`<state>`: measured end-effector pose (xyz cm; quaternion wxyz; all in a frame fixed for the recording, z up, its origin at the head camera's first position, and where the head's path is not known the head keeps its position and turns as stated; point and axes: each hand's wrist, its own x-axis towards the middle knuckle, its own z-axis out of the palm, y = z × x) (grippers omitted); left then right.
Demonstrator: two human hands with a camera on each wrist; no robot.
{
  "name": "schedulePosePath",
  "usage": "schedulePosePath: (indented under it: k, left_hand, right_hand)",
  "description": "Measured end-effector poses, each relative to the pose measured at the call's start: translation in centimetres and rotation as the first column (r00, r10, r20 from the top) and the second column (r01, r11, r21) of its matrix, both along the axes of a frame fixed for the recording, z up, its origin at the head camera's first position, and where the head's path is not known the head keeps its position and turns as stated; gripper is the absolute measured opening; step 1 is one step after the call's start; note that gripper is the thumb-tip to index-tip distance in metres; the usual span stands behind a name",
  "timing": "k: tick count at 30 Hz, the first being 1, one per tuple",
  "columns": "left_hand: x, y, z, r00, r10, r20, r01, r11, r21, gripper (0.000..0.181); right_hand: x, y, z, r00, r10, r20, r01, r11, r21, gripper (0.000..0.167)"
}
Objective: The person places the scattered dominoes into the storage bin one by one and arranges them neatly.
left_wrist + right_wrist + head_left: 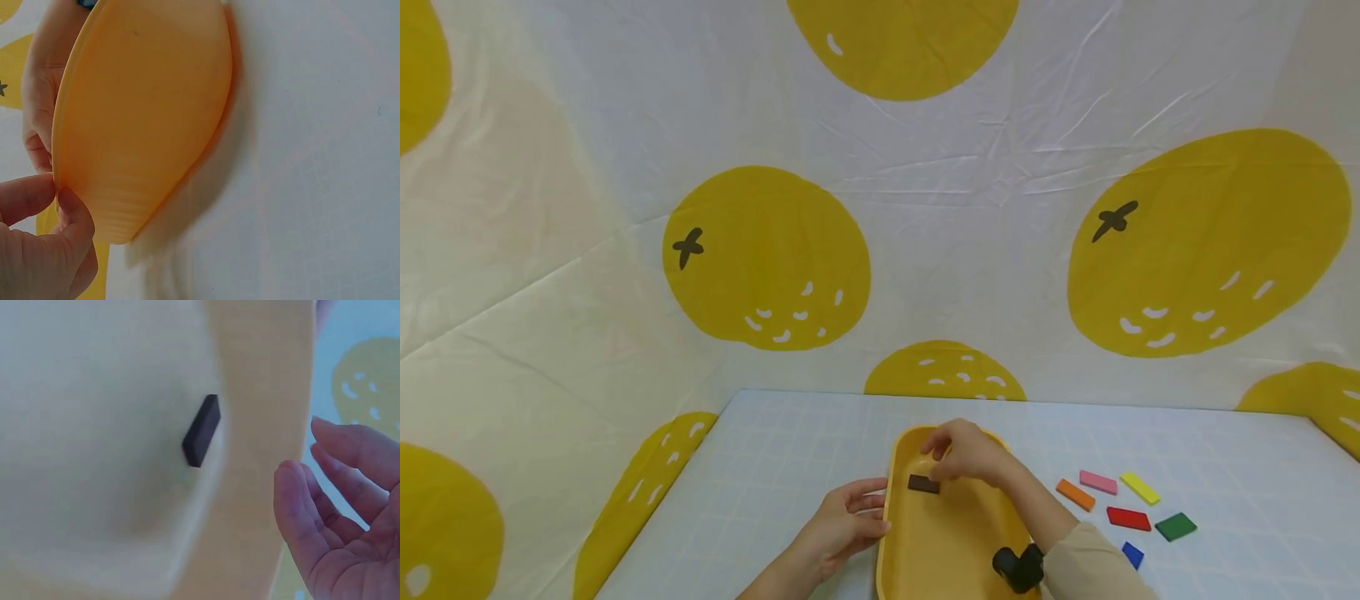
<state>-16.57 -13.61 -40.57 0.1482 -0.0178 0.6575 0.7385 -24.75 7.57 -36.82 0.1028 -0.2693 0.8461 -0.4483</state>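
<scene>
A yellow tray (940,546) stands on the table in front of me. My left hand (847,525) pinches its left rim between thumb and fingers; the left wrist view shows the tray's outer wall (147,112) close to these fingertips. Inside the tray, near its far end, lies a dark brown flat rectangular block (923,484). Over that end hovers my right hand (968,452), fingers loosely bent and holding nothing. In the right wrist view the brown block (202,431) is apart from the right hand (344,512).
Right of the tray, several flat blocks lie scattered: orange (1076,495), pink (1098,482), yellow (1140,488), red (1128,518), green (1176,527) and blue (1132,555). A white sheet with yellow fruit prints (970,250) hangs behind the table.
</scene>
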Motion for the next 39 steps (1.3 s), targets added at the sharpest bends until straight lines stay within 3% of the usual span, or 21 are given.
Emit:
schedulePosePath:
  k: [12, 28, 39]
  left_hand:
    - [-0.1, 0.0, -0.2, 1.0, 0.001, -0.001, -0.001, 1.0, -0.004, 0.055]
    - [-0.1, -0.1, -0.3, 1.0, 0.003, 0.007, -0.002, 1.0, -0.002, 0.054]
    - [-0.2, -0.1, -0.3, 1.0, 0.016, 0.02, -0.015, 1.0, -0.017, 0.055]
  right_hand:
    - [0.0, 2.1, 1.5, 0.997, 0.064, 0.046, -0.06, 0.994, -0.088, 0.032]
    - [0.5, 5.9, 3.3, 0.987, 0.075, 0.14, -0.057, 0.99, -0.13, 0.038]
    - [0.8, 8.7, 3.8, 0.989, 0.014, 0.148, 0.003, 0.994, -0.111, 0.041]
